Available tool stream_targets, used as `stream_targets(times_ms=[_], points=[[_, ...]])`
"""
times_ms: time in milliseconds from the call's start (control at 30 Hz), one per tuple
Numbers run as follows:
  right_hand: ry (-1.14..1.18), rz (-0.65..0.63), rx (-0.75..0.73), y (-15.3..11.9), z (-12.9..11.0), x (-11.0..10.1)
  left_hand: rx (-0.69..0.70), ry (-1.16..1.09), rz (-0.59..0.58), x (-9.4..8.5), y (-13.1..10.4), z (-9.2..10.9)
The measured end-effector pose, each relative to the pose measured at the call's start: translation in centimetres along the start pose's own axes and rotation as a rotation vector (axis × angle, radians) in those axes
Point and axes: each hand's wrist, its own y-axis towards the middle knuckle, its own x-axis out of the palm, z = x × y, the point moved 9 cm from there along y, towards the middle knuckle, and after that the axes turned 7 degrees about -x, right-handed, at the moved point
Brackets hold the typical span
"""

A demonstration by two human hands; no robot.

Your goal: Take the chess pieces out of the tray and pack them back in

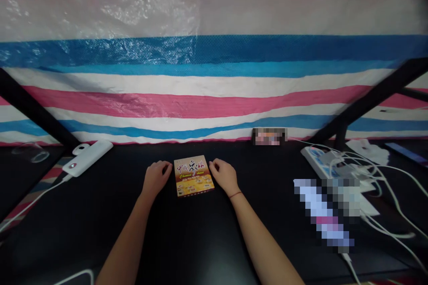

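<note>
My left hand (158, 179) rests on the smooth black tabletop (197, 236), loosely curled, thumb and fingers close together, with nothing in its grip that I can see. My right hand (225, 175), a thin reddish band (235, 194) around its wrist, lies half closed in the same way, fingertips close to the thumb. Between them sits the flat, nearly square cardboard box of Chinese chess (194, 176), yellow and cream, printed with round pieces and lettering; my right fingertips are right beside its edge, and my left ones are just off the other side. It lies flat, and I cannot tell what it holds. Farther left, a clear, rounded cup (30, 152) lies near a glossy white oblong device (88, 158) with a white cable (36, 203) plugged into its near end. To my right, a white and blue power strip (317, 163) bears plugs and tangled white cords (389, 187), beside a blurred-out, long pale object (323, 213). Behind everything hangs a creased, woven plastic sheet (214, 107), striped pink, white and blue, shiny in places.
</note>
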Motion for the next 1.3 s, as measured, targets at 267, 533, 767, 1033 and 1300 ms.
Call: stream_targets(times_ms=[267, 533, 767, 1033, 1300], points=[[0.126, 0.011, -0.015, -0.2, -0.5, -0.3, 0.024, -0.043, -0.008, -0.4, -0.4, 0.6], [0.4, 0.083, 0.059, -2.2, -1.3, -0.4, 0.037, -0.145, 0.003, -0.6, -2.9, 2.7], [0.802, 0.18, 0.125, -3.0, -5.4, -2.3, -0.019, -0.31, 0.09, -1.4, -4.4, 2.2], [0.997, -0.185, -0.163, -1.4, -19.9, 2.1, -0.254, -0.982, 0.581, -13.3, -9.4, -4.1], [0.936, 0.037, -0.047, -0.2, -12.6, -0.3, -0.452, -1.153, 1.018, -17.6, -9.1, -6.7]])
